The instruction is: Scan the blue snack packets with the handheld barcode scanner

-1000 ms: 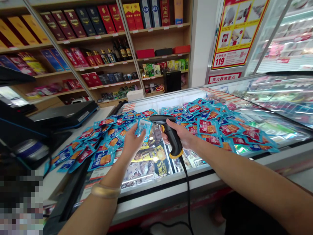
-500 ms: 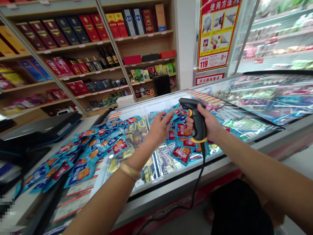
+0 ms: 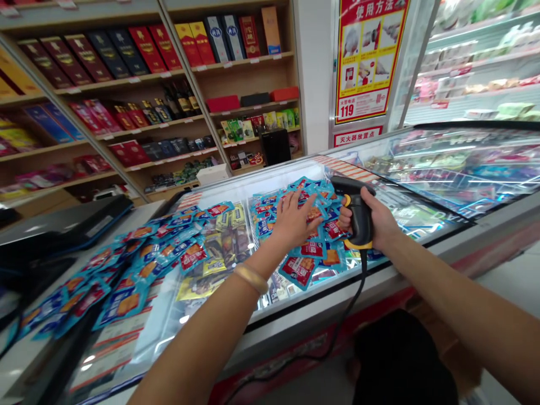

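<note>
My right hand (image 3: 379, 219) grips a black and yellow barcode scanner (image 3: 359, 211) by its handle, with the head pointing left. A cable runs from the handle's base down toward the floor. My left hand (image 3: 294, 220) has its fingers spread over a pile of small blue snack packets (image 3: 298, 271), some with red labels and some with dark blue ones. The fingers reach the packets; whether they press on them I cannot tell. More such packets (image 3: 156, 253) lie in a long heap to the left. Both heaps rest on the glass top of a freezer (image 3: 158, 332).
Yellow packages (image 3: 223, 242) show through the glass between the heaps. A dark electronic device (image 3: 63, 225) stands at the left. Behind are shelves (image 3: 240, 62) of boxed goods and a red poster (image 3: 371, 62). A lit refrigerated display (image 3: 476, 73) stands at right.
My left hand has moved right and its fingers have spread over the packets. The scanner in my right hand has shifted right and slightly down. The camera view has turned a little.
</note>
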`<state>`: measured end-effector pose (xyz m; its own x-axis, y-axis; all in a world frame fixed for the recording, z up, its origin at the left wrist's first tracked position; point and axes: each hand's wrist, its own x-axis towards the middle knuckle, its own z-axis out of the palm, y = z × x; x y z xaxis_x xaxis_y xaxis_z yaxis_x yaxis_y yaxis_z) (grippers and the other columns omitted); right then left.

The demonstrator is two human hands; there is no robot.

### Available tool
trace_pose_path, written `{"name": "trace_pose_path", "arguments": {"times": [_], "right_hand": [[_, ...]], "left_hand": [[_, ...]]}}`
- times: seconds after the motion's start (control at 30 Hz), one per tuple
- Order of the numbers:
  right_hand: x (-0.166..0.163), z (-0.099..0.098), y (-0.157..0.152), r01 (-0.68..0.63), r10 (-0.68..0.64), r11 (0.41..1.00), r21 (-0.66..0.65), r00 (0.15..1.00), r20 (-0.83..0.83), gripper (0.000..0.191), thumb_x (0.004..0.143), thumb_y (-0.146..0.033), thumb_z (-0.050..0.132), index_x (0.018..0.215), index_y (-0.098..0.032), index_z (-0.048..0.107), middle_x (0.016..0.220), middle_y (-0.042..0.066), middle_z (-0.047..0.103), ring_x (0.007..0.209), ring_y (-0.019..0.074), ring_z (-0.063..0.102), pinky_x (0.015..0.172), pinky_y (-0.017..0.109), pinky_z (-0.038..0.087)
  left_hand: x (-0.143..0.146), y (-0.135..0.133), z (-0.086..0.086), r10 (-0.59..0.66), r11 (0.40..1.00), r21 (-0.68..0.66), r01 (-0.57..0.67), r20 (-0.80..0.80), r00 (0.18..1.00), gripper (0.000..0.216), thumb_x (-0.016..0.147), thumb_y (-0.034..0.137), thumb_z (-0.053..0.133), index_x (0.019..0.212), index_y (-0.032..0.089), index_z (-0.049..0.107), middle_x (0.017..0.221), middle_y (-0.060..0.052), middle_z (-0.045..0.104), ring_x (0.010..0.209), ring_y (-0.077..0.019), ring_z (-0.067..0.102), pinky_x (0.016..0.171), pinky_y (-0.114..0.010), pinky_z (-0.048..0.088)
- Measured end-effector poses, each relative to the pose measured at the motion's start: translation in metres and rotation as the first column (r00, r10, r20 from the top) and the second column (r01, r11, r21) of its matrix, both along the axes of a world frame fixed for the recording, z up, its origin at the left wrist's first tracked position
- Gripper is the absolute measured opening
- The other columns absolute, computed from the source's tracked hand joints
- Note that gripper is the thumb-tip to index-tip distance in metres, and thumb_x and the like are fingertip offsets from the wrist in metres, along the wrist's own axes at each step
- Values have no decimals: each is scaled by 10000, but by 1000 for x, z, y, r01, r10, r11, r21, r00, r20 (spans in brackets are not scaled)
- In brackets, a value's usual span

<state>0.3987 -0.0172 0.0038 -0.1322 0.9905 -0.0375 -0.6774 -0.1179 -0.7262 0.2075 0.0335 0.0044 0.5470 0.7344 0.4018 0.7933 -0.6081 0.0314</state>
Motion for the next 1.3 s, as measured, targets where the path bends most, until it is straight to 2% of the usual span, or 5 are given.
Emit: {"name": "trace_pose_path", "arguments": {"times": [0.2, 0.4, 0.67, 0.83, 1.3], "right_hand": [[-12, 15, -1, -29, 29, 1000, 3, 998, 50, 412, 848, -591, 510, 782, -188, 556, 583, 6, 475, 496, 126, 451, 421, 231, 389], [-66, 32, 3, -130, 126, 987, 93, 991, 47, 387, 842, -573, 540, 809, -188, 566, 593, 9, 504, 525, 132, 476, 443, 232, 399], [-186, 31, 23, -436, 434, 896, 82, 900, 40, 378, 836, -556, 571, 755, -187, 547, 581, 10, 536, 522, 127, 467, 494, 237, 413], [-212, 13, 27, -499, 498, 867, 5, 866, 47, 393, 827, -557, 583, 736, -176, 550, 558, 8, 533, 514, 121, 463, 507, 231, 406], [-203, 0, 16, -537, 533, 844, -4, 838, 116, 412, 808, -574, 598, 768, -167, 557, 575, -4, 513, 535, 114, 457, 536, 231, 400]], "left_hand": [[-36, -7, 10, 16, 999, 30, -18, 78, 997, 596, 915, 486, 465, 1451, 243, 364, 1505, -168, 324, 1391, -329, 293, 1123, -514, 245], [-131, -8, 4, 256, 965, 22, -261, 125, 959, 590, 906, 442, 479, 1434, 197, 379, 1471, -205, 360, 1363, -355, 344, 1095, -538, 288], [-238, -18, 2, 760, 650, -86, -755, 90, 643, 677, 828, 437, 542, 1421, 147, 391, 1356, -235, 464, 1262, -373, 466, 1014, -475, 395], [-257, -20, 3, 856, 508, -197, -839, 5, 517, 826, 761, 561, 573, 1434, 139, 345, 1289, -258, 505, 1201, -408, 511, 949, -482, 438], [-263, -29, 21, 825, 491, -253, -834, -172, 538, 929, 677, 607, 650, 1462, 230, 326, 1301, -192, 573, 1224, -408, 510, 968, -488, 425]]}}
